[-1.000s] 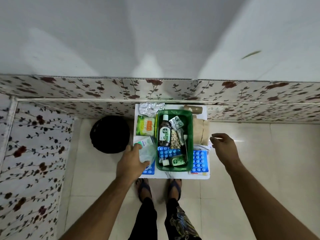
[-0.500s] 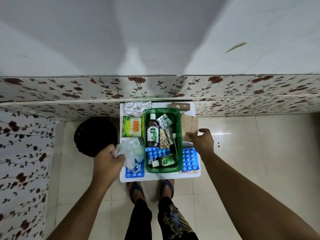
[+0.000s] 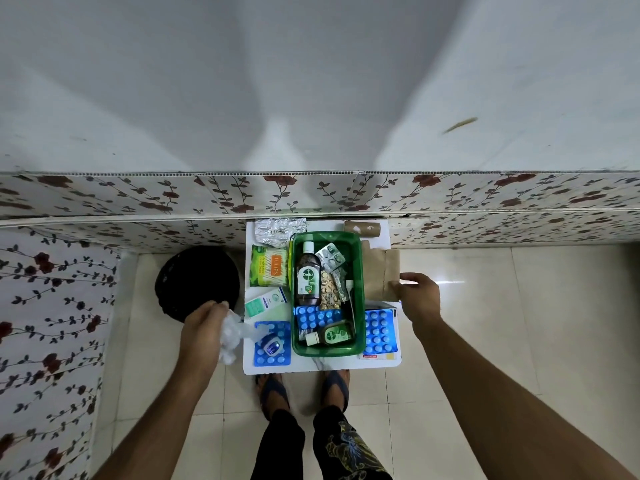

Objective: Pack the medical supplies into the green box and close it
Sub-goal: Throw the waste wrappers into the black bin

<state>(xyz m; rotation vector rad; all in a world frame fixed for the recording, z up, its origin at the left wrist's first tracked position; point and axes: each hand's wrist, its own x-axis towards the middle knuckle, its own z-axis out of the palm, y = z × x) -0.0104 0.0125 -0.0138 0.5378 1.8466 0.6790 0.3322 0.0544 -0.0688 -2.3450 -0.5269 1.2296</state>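
The open green box (image 3: 361, 271) stands on a small white table (image 3: 320, 366). Inside lie a Dettol bottle (image 3: 307, 277), a smaller green bottle (image 3: 330, 336), blister strips and blue pill cards. My left hand (image 3: 202, 332) hovers off the table's left edge, closed on a crumpled clear plastic bag (image 3: 232, 336). My right hand (image 3: 417, 294) rests at the table's right edge, its fingers on a brown paper packet (image 3: 379, 273). Around the box lie a green cotton-bud pack (image 3: 269, 265), a white-green carton (image 3: 266, 301), a small blue-capped jar (image 3: 272, 345) and more blue pill cards (image 3: 380, 332).
A black round bin (image 3: 197, 282) stands on the tiled floor left of the table. A floral-tiled ledge (image 3: 311, 195) runs behind the table, and a floral wall on the left. A cardboard roll (image 3: 362, 228) and foil strips (image 3: 278, 230) lie at the table's back. My sandalled feet are below.
My left hand lifted the clear plastic bag off the table and drew it left, uncovering the white-green carton and the small jar. My right hand moved in to touch the brown paper packet.
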